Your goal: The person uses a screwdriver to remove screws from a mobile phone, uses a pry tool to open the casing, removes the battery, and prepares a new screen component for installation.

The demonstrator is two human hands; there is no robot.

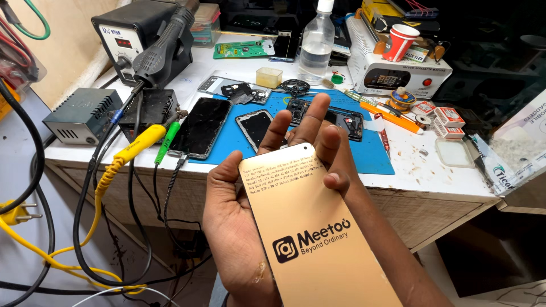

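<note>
A flat, golden-tan rectangular package [318, 239] with dark print on it is held up in front of the workbench, tilted with one rounded corner pointing away from me. My left hand [233, 227] lies palm up under its left side, thumb beside the edge and fingers stretched out behind its top. My right hand [341, 165] grips the package's right edge, with a fingertip curled over the front. Most of the right hand is hidden behind the package.
On the white bench a blue mat [369, 153] carries a dark-screened phone [199, 128], a phone frame [255, 126] and an opened phone body [341, 122]. Behind stand a hot-air station [142, 40], clear bottle [315, 42], red cup [400, 41] and white machine [398, 74]. Yellow cables [114, 165] hang at left.
</note>
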